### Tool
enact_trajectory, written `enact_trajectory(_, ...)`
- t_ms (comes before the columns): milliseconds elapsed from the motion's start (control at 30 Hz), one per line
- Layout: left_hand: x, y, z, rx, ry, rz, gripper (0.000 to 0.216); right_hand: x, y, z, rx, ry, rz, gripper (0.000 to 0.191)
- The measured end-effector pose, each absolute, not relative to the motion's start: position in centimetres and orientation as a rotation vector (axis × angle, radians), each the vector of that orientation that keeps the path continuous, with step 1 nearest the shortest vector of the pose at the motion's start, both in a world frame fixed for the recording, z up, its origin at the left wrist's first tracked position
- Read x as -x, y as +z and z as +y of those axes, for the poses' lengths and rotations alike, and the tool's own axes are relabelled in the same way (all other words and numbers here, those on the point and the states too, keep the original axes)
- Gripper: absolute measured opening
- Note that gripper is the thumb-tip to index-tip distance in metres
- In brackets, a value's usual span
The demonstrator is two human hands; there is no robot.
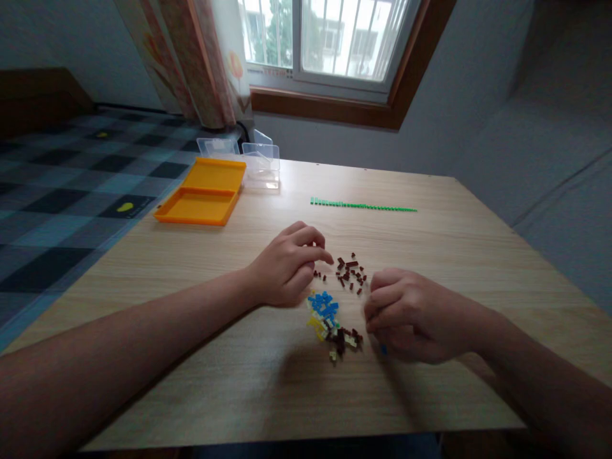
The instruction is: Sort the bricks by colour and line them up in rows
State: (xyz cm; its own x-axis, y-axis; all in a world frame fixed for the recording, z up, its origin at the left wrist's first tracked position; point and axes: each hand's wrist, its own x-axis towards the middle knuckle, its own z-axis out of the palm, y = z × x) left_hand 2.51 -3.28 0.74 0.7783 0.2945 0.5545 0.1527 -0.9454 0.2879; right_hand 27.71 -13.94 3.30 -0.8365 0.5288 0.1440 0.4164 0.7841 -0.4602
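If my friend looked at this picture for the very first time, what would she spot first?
Probably the bright orange case, lying open near the table's far left edge. Next might come the long row of tiny green pieces on the table beyond the hands. Between the left hand and right hand, the bright blue pieces stand out too.

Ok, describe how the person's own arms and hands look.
The left hand and right hand are ungloved, and no ring shows, though some fingers are partly hidden. The left forearm and right forearm are bare as far as the picture reaches: no sleeve, watch or bracelet is visible. Finer markings cannot be made out.
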Motion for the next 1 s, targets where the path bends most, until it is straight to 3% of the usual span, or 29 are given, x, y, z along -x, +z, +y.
enact_trajectory(633,-2.5,0.7,-3.3,-2.74,0.915,0.341,0.037,-26.8,1.1,-13.8,0.712,0.378,-2.674,0.015)
enact_trajectory(1000,-2.4,0.6,-3.2,-2.742,0.918,0.332,0.037,-28.7,1.4,-12.6,0.981,0.085,-2.429,0.014)
